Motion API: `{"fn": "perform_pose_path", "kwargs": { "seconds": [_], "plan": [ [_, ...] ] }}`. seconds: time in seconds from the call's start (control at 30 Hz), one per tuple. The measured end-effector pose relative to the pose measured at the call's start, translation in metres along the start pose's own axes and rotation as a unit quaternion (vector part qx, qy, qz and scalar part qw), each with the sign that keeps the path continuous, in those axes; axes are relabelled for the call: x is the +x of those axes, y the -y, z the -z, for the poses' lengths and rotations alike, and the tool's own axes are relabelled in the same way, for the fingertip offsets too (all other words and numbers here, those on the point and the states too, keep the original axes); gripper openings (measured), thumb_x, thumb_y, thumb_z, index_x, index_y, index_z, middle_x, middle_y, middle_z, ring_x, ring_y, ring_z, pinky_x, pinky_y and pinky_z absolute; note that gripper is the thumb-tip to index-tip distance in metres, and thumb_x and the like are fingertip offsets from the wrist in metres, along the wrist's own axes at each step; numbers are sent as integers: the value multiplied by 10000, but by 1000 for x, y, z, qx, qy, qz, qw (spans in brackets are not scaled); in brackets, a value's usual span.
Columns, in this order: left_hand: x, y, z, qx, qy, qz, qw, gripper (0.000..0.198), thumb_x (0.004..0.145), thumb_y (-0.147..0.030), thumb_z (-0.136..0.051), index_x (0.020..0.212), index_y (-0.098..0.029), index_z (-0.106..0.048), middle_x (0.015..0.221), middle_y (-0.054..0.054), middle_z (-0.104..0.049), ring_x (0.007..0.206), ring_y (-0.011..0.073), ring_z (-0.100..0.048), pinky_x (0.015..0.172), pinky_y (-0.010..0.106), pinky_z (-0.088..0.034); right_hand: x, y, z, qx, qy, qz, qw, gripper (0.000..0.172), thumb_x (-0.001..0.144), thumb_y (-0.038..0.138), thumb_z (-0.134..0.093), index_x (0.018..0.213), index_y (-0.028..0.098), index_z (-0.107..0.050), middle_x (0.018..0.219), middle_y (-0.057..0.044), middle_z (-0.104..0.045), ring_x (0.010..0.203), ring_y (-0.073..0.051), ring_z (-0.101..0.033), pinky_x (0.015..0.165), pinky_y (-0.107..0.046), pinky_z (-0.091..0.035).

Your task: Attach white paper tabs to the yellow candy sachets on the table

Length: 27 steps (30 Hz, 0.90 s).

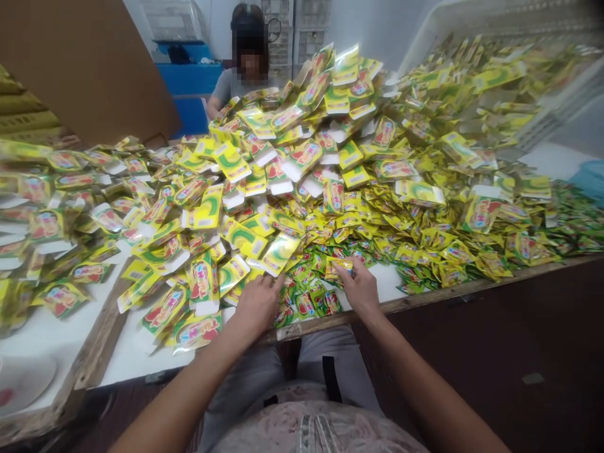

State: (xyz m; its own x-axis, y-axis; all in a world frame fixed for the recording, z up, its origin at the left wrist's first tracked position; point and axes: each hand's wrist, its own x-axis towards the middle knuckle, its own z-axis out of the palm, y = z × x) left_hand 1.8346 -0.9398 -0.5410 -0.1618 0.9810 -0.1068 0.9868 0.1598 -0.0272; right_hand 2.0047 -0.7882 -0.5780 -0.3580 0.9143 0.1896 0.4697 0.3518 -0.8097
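My right hand (361, 290) pinches a small yellow candy sachet (338, 269) between thumb and fingers, above the front of the sachet pile. To its left, my left hand (257, 306) is at the near edge of the heap of small cartons, fingers bent and close together. Its fingertips meet the lower end of a yellow-green carton (282, 253); whatever is under them is hidden. Green sachets (306, 303) printed with red fruit lie between my hands. Behind them, yellow sachets (377, 220) are piled up.
Many open-ended yellow cartons (202, 283) cover the left and middle of the table. A white crate (533, 129) tips more sachets out at the right. A wooden rim (425, 299) edges the table. Across the heap sits another person (226, 85). A large brown cardboard sheet (94, 69) stands at left.
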Motion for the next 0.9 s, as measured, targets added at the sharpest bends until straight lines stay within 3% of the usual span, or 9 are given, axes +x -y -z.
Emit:
{"fn": "perform_pose_path", "kwargs": {
  "seconds": [0.07, 0.2, 0.33, 0.43, 0.53, 0.6, 0.67, 0.73, 0.9],
  "plan": [
    [3, -1, 1, 11, 13, 9, 1000, 586, 779, -158, -549, 1348, -99, -424, 976, 155, -638, 929, 289, -579, 763, 373, -475, -4, -4, 7, 31, 7, -43, 999, 385, 761, 516, -549, 947, 179, -571, 565, 28, -510, 536, -158, -471, 533, -267, -372],
    [4, -4, -3, 29, 3, 12, 1000, 606, 770, -157, -543, 1362, -127, -417, 955, 175, -636, 879, 299, -602, 713, 383, -479, -12, -14, 11, 101, 48, -68, 991, 429, 716, 493, -601, 1001, 177, -545, 676, 7, -578, 570, -153, -500, 537, -265, -402],
    [3, -8, -1, 33, 11, 10, 999, 618, 761, -36, -458, 1372, -109, -397, 859, 156, -648, 833, 274, -622, 686, 356, -479, -13, -17, 11, 37, 1, -51, 998, 421, 690, 456, -617, 1001, 177, -560, 572, 52, -469, 526, -142, -436, 520, -254, -351],
    [-4, -10, 15, 19, -3, 28, 999, 638, 747, -7, -429, 1372, -125, -392, 866, 129, -654, 823, 253, -618, 685, 343, -485, -11, -11, 14, 20, 11, -26, 999, 392, 702, 461, -601, 966, 173, -571, 547, 54, -442, 519, -142, -424, 521, -256, -339],
    [-14, -12, 34, -61, -110, 26, 992, 629, 744, -28, -435, 1358, -155, -396, 921, 98, -648, 872, 234, -594, 745, 346, -499, -3, -2, 17, 18, 47, 11, 999, 349, 741, 450, -564, 957, 177, -579, 533, 53, -430, 510, -140, -414, 513, -250, -325],
    [-18, -12, 38, -150, -208, -26, 966, 562, 757, -29, -422, 1299, -175, -454, 1000, 86, -636, 966, 217, -565, 837, 350, -492, 5, 3, 15, 0, 65, 29, 997, 331, 761, 431, -544, 975, 181, -585, 517, 57, -406, 503, -143, -407, 505, -247, -311],
    [-18, -11, 30, -209, -275, -81, 935, 481, 754, 3, -398, 1162, -194, -561, 1086, 80, -615, 1065, 202, -528, 922, 355, -466, 14, 7, 8, -40, 80, 39, 995, 310, 762, 402, -555, 979, 184, -594, 517, 52, -416, 514, -151, -422, 512, -248, -311],
    [-18, -8, 12, -210, -299, -100, 926, 445, 743, 30, -379, 1025, -202, -634, 1175, 91, -580, 1130, 213, -501, 945, 377, -460, 22, 10, -1, -95, 87, 45, 991, 273, 745, 342, -583, 965, 181, -604, 556, 29, -471, 553, -166, -456, 538, -255, -323],
    [-28, 2, -35, -171, -259, -14, 951, 505, 776, 34, -336, 1157, -179, -590, 1231, 113, -575, 1123, 205, -546, 918, 349, -495, 20, 16, -17, -136, 106, 40, 984, 218, 714, 239, -591, 928, 197, -607, 598, 8, -512, 596, -183, -482, 580, -270, -324]
  ]
}}
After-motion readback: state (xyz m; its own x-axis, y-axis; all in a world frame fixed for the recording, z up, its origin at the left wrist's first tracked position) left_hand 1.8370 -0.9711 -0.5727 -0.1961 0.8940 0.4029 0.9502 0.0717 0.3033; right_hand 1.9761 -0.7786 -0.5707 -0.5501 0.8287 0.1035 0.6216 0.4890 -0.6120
